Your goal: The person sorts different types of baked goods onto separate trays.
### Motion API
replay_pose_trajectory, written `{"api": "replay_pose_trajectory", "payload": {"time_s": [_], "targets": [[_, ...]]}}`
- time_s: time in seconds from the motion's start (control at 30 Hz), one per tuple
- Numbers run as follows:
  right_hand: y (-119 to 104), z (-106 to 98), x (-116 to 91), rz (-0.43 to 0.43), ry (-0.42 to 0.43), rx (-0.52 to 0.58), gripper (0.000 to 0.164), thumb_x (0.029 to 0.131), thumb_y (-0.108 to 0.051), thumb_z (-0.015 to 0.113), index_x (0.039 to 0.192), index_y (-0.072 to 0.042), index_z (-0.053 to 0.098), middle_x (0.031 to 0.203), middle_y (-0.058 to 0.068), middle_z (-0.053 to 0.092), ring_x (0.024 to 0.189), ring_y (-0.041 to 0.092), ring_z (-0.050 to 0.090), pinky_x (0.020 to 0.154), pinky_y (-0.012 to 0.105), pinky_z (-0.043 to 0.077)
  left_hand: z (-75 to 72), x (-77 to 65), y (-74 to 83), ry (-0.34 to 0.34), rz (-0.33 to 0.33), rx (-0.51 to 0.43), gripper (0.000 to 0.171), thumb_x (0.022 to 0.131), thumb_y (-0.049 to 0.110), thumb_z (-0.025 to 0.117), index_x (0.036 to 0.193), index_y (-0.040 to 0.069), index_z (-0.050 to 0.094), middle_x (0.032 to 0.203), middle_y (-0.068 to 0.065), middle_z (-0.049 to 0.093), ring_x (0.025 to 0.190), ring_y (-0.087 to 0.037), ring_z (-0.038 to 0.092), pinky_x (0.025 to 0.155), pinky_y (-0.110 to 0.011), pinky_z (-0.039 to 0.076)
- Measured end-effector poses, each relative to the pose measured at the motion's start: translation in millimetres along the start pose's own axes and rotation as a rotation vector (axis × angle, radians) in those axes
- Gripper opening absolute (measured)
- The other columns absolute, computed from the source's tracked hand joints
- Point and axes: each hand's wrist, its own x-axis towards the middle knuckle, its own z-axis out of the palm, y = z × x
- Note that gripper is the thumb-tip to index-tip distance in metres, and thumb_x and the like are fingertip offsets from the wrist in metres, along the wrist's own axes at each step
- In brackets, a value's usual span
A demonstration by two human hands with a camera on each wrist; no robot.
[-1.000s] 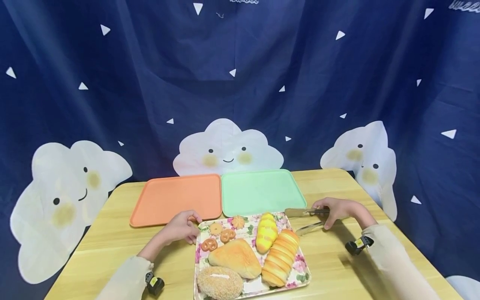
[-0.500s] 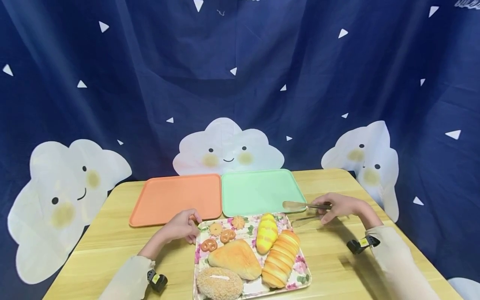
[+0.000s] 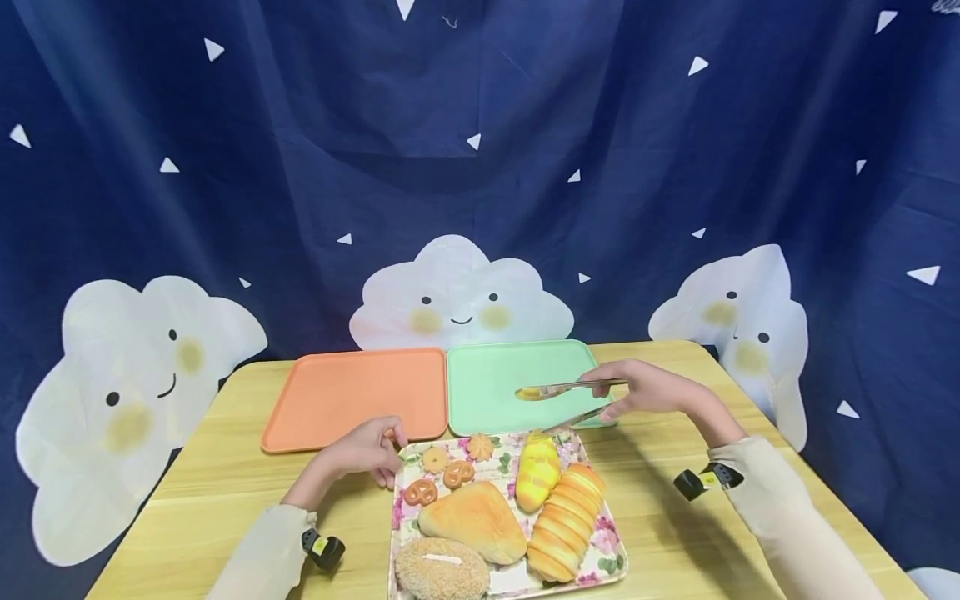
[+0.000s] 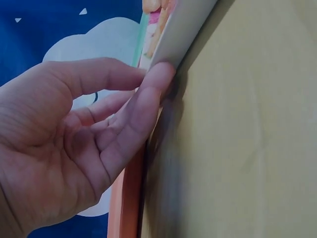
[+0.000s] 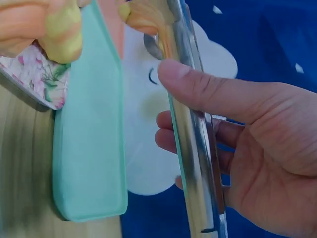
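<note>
While the right grip (image 3: pixel 637 387) pinched the spread tongs (image 5: pixel 195 139), the left grip (image 3: pixel 363 447) pinched the tray (image 3: pixel 603 542); the yellow bread (image 3: pixel 538 475) lay left of the right grip, and a soft, centred squeeze seemed best.

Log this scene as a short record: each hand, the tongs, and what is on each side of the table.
left hand: pinches the rim of the floral tray
right hand: holds metal tongs
tongs: arms apart; lower tip near the far end of the yellow bread, contact unclear
also on floral tray: ridged roll, triangular bread, crumb-coated bread, two pretzels, two cookies
beyond floral tray: orange tray at left, green tray at right
surface: wooden table
</note>
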Motion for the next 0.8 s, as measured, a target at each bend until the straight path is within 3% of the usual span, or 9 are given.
{"api": "replay_pose_trajectory", "payload": {"time_s": [0.13, 0.27, 0.37, 0.5, 0.67, 0.73, 0.8], "targets": [[-11, -3, 10, -0.016, -0.051, -0.057, 0.055, 0.083, -0.018, 0.083, 0.132, 0.000, 0.065, 0.112, 0.003, 0.072, 0.099, 0.011, 0.063, 0.087, 0.030, 0.056, -5.0, 3.6, -3.3, -0.046, 0.014, 0.003, 0.030, 0.082, -0.004, 0.068, 0.103, -0.008, 0.048, 0.067, -0.014, 0.068, 0.057, -0.022, 0.070, 0.054, -0.034, 0.061], [-19, -4, 18, -0.027, -0.096, -0.195, 0.056, 0.078, -0.016, 0.086, 0.130, -0.007, 0.068, 0.106, -0.006, 0.070, 0.096, 0.009, 0.060, 0.086, 0.034, 0.047, -8.2, 6.5, -7.5, -0.071, 0.026, -0.010, 0.030, 0.084, -0.003, 0.070, 0.103, -0.008, 0.048, 0.068, -0.015, 0.069, 0.058, -0.023, 0.071, 0.054, -0.033, 0.061], [-24, -2, 24, 0.011, -0.114, -0.307, 0.057, 0.075, -0.012, 0.088, 0.129, -0.015, 0.070, 0.098, -0.015, 0.065, 0.096, 0.010, 0.057, 0.093, 0.049, 0.039, -8.4, 6.3, -10.0, -0.075, 0.028, -0.031, 0.030, 0.084, -0.002, 0.069, 0.104, -0.008, 0.047, 0.067, -0.014, 0.069, 0.059, -0.023, 0.071, 0.055, -0.032, 0.061], [-29, -1, 30, 0.096, -0.155, -0.341, 0.057, 0.075, -0.007, 0.087, 0.129, -0.019, 0.071, 0.097, -0.016, 0.063, 0.106, 0.019, 0.058, 0.104, 0.070, 0.028, -6.2, 4.7, -13.9, -0.070, 0.019, -0.071, 0.029, 0.086, -0.003, 0.067, 0.105, -0.008, 0.046, 0.067, -0.010, 0.067, 0.061, -0.023, 0.072, 0.057, -0.032, 0.061], [-31, 0, 34, 0.160, -0.222, -0.295, 0.058, 0.078, -0.003, 0.084, 0.132, -0.019, 0.069, 0.116, -0.005, 0.072, 0.134, 0.039, 0.051, 0.108, 0.071, 0.024, -4.9, 4.5, -17.6, -0.068, 0.023, -0.101, 0.029, 0.086, -0.003, 0.066, 0.107, -0.008, 0.046, 0.067, -0.007, 0.066, 0.062, -0.022, 0.071, 0.058, -0.032, 0.062], [-31, 1, 35, 0.157, -0.228, -0.302, 0.059, 0.078, -0.004, 0.084, 0.132, -0.019, 0.069, 0.118, -0.004, 0.072, 0.132, 0.038, 0.052, 0.104, 0.069, 0.027, -5.5, 4.0, -17.5, -0.065, 0.028, -0.103, 0.030, 0.086, -0.003, 0.067, 0.108, -0.008, 0.046, 0.067, -0.007, 0.066, 0.062, -0.021, 0.071, 0.058, -0.032, 0.062], [-31, 4, 37, 0.153, -0.222, -0.320, 0.059, 0.077, -0.004, 0.084, 0.132, -0.021, 0.069, 0.110, -0.005, 0.070, 0.117, 0.029, 0.056, 0.100, 0.064, 0.029, -6.1, 3.3, -16.8, -0.064, 0.028, -0.104, 0.031, 0.086, -0.002, 0.067, 0.108, -0.008, 0.046, 0.068, -0.008, 0.066, 0.061, -0.021, 0.071, 0.059, -0.032, 0.062]]}}
